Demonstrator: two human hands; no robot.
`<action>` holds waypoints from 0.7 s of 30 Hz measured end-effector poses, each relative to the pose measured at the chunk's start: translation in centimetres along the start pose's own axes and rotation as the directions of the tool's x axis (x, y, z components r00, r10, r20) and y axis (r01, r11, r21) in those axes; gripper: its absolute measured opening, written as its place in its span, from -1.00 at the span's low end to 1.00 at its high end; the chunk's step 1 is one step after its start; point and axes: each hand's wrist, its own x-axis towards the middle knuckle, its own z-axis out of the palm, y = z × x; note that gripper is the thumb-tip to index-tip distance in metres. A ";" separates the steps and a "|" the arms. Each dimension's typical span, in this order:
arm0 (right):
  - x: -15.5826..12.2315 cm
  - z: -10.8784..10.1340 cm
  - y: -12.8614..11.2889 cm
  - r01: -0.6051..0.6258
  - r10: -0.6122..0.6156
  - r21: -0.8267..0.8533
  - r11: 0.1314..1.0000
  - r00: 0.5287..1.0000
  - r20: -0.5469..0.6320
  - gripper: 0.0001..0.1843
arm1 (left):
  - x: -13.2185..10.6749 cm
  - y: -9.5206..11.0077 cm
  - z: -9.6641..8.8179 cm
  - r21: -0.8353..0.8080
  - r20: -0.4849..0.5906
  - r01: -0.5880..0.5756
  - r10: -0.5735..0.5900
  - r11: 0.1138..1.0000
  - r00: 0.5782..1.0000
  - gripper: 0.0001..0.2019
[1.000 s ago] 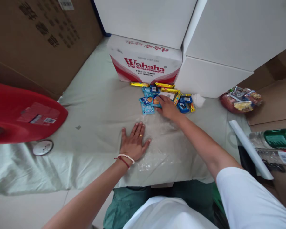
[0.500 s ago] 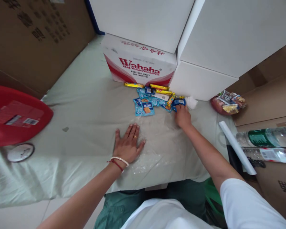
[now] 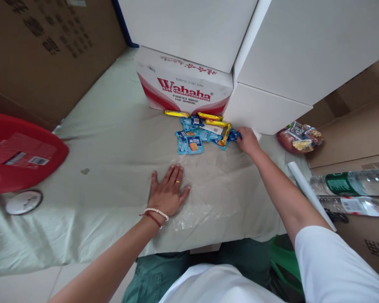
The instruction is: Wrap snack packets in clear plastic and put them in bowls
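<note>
My left hand (image 3: 167, 191) lies flat and open on the pale green cloth (image 3: 113, 139), its fingers spread at the edge of a clear plastic bag (image 3: 205, 204). My right hand (image 3: 248, 141) reaches to the right end of a pile of snack packets (image 3: 196, 141) and its fingers curl on a blue packet (image 3: 234, 134). The pile holds blue packets and yellow bars (image 3: 177, 113). It sits against a red and white Wahaha box (image 3: 183, 84). A white wad behind my right hand is mostly hidden.
White boxes (image 3: 271, 105) stand behind and right of the pile. A red plastic object (image 3: 19, 151) and a round white disc (image 3: 23, 202) lie at left, below brown cardboard (image 3: 44, 50). At right are a snack bag (image 3: 300, 136), a white roll (image 3: 309, 193) and two water bottles (image 3: 350, 183).
My right hand moved from the middle of the pile to its right end, then a little farther back against the white box. The left hand stayed flat.
</note>
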 end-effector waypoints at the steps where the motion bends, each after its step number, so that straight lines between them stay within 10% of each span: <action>1: 0.3 0.3 -0.1 0.035 -0.033 -0.039 0.999 0.998 0.053 -0.43 | 0.0 0.0 0.0 0.000 0.005 0.003 -0.003 1.000 1.000 -0.30; 4: 0.9 0.9 -0.6 0.002 0.016 -0.151 0.989 0.993 0.116 -0.28 | 0.1 0.0 -0.1 0.002 0.023 0.008 -0.008 1.000 1.000 -0.30; 13: -0.9 -0.4 -0.7 0.026 0.025 -0.268 0.963 0.983 0.182 -0.64 | 0.1 0.0 -0.2 -0.005 0.040 0.001 -0.001 1.000 0.999 -0.30; 21: -2.9 -2.1 0.1 -0.165 0.153 0.039 0.985 0.965 0.213 -0.60 | -0.1 0.1 -0.2 -0.039 0.011 -0.005 0.005 0.999 1.000 -0.31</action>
